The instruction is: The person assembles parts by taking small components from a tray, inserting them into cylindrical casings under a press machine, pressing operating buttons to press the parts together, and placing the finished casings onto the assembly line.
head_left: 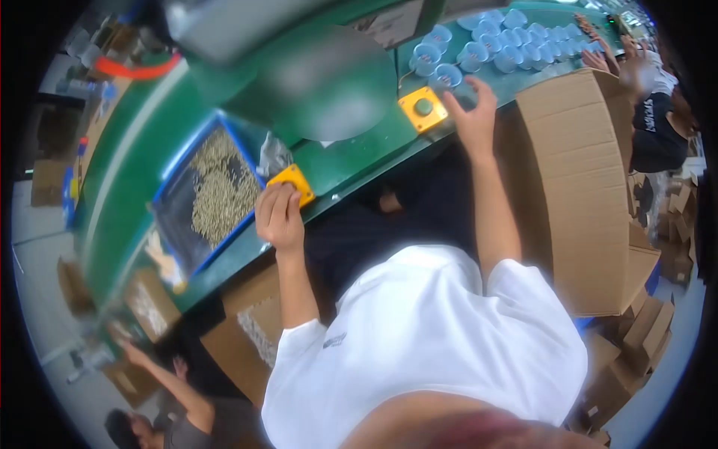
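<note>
My left hand (280, 218) lies at the near edge of a yellow box (300, 184) on the green workbench. Its fingers are bent and pressed together, covering part of that box; anything inside them is hidden. Farther right, my right hand (474, 116) has its thumb and fingers spread beside a second yellow box (413, 112) with a dark green push button (423, 107) on top. Nothing shows in its grasp. Between the two boxes a blurred grey, rounded machine part (333, 82) hangs over the bench.
A blue-rimmed tray (169, 213) of small metal pieces (221, 191) stands left, beside a clear plastic bag (274, 156). Several light-blue cups (508, 58) fill the right back. A large cardboard box (580, 187) stands at my right. Co-workers (658, 135) sit on both sides.
</note>
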The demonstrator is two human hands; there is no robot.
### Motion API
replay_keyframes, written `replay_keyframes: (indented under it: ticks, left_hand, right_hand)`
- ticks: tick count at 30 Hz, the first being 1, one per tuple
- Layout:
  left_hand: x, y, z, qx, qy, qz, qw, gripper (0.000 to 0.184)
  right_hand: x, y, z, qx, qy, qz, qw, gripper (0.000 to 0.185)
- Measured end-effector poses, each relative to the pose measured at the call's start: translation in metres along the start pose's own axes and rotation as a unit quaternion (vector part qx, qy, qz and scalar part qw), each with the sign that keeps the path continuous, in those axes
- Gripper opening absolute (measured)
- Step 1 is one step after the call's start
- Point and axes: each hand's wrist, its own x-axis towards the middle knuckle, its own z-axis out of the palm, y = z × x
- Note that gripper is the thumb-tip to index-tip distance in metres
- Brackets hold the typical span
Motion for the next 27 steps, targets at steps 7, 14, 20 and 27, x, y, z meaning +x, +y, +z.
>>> replay_keyframes:
  ticks: [7, 14, 20, 27]
  left_hand:
    - [-0.004, 0.004, 0.005, -0.008, 0.009, -0.018, 1.0, 0.008]
    - [-0.007, 0.001, 0.008, -0.007, 0.015, -0.026, 1.0, 0.006]
    - [-0.009, 0.0, 0.01, -0.005, 0.029, -0.031, 0.999, 0.006]
    - [-0.001, 0.004, 0.007, 0.015, 0.017, -0.03, 0.999, 0.008]
  right_hand:
    - [0.007, 0.0, 0.006, -0.066, -0.048, -0.014, 0.997, 0.05]
    - [-0.012, -0.032, -0.024, 0.134, 0.085, -0.162, 0.974, 0.058]
    - [-0.027, -0.06, -0.047, 0.266, -0.034, -0.112, 0.957, 0.06]
    - [-0.031, -0.111, -0.014, 0.258, -0.182, -0.147, 0.937, 0.066]
